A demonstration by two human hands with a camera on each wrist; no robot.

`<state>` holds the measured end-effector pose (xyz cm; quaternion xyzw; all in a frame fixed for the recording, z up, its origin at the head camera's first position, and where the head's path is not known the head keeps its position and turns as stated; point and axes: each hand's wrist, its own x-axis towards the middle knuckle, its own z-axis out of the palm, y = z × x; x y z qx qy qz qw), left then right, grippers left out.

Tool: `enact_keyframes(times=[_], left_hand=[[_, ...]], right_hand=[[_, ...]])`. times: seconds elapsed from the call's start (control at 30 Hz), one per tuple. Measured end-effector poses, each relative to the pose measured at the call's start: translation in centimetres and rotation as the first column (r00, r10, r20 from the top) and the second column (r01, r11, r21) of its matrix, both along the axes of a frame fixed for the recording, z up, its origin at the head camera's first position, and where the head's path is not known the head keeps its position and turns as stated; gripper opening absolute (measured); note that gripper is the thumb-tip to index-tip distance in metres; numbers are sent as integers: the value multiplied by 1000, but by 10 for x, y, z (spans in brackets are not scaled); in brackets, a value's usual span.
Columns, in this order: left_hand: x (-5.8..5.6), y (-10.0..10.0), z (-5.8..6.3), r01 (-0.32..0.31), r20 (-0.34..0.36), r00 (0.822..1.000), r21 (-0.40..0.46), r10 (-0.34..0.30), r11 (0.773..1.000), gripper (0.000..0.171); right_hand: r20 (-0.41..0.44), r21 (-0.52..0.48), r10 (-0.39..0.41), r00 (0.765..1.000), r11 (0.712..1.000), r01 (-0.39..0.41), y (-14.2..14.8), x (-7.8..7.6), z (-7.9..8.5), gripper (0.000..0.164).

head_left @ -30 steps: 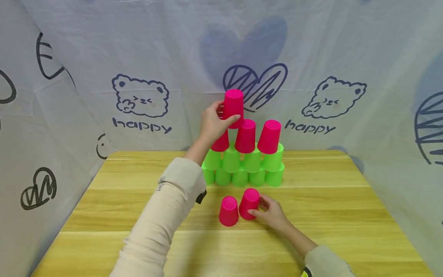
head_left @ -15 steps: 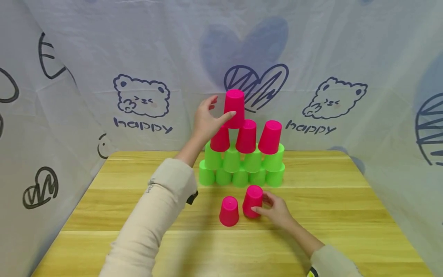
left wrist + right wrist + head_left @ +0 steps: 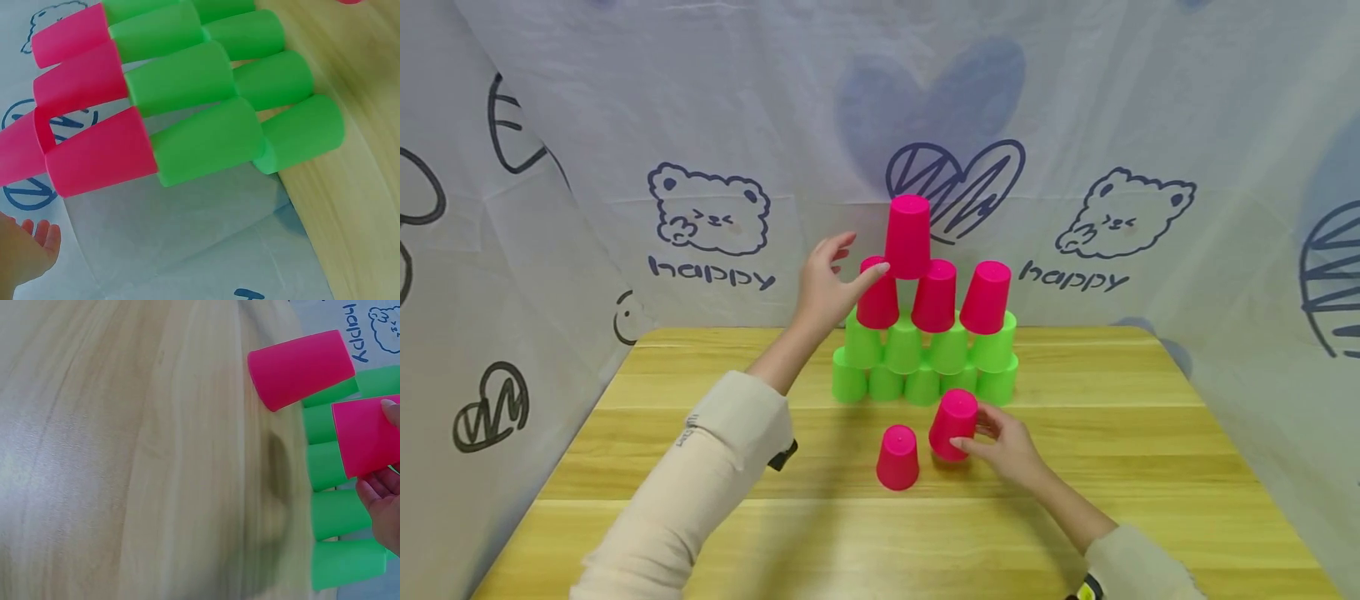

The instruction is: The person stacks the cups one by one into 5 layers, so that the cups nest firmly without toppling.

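Note:
A pyramid of upside-down cups stands at the table's back: two rows of green cups (image 3: 922, 383), three pink cups (image 3: 935, 296) over them, and a single pink cup (image 3: 908, 237) on top, bridging the left and middle ones. Just left of that top cup is my left hand (image 3: 824, 287), fingers spread and holding nothing; its thumb tip overlaps the cups in the head view, and contact is unclear. My right hand (image 3: 1011, 448) grips another upside-down pink cup (image 3: 953, 423), slightly tilted, in front of the pyramid. Left of it, one more pink cup (image 3: 898, 460) sits mouth down on the table.
The wooden table (image 3: 1135, 467) runs back to a light cloth backdrop (image 3: 820, 100) printed with bears and hearts. The pyramid stands close to the table's back edge, near that cloth.
My left hand has let go of the top cup and drawn away left and down. My right hand has lifted its pink cup and moved it right and away from the other front cup.

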<state>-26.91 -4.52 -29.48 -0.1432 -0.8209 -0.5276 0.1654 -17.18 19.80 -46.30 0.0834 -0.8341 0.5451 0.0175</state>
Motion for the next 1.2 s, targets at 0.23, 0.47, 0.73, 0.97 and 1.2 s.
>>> enact_keyframes(times=[0.23, 0.47, 0.73, 0.97, 1.2], left_hand=[[10, -11, -16, 12, -38, 999, 38, -11, 999, 57], [18, -18, -33, 18, -14, 1000, 39, -18, 999, 55], [27, -23, -54, 44, 30, 999, 69, -46, 997, 52], [39, -22, -80, 63, 39, 997, 95, -67, 993, 50], [50, -20, -103, 98, 76, 991, 99, -106, 990, 49]], right_hand=[[-4, 6, 6, 1000, 1000, -6, 1, -1, 10, 49], [-40, 8, 6, 999, 1000, -5, 3, -4, 16, 49], [-81, 28, -7, 997, 1000, 9, 6, -6, 23, 48], [-89, 24, -15, 996, 1000, 17, 8, -8, 30, 49], [-134, 28, -22, 991, 999, 26, 10, -10, 36, 47]])
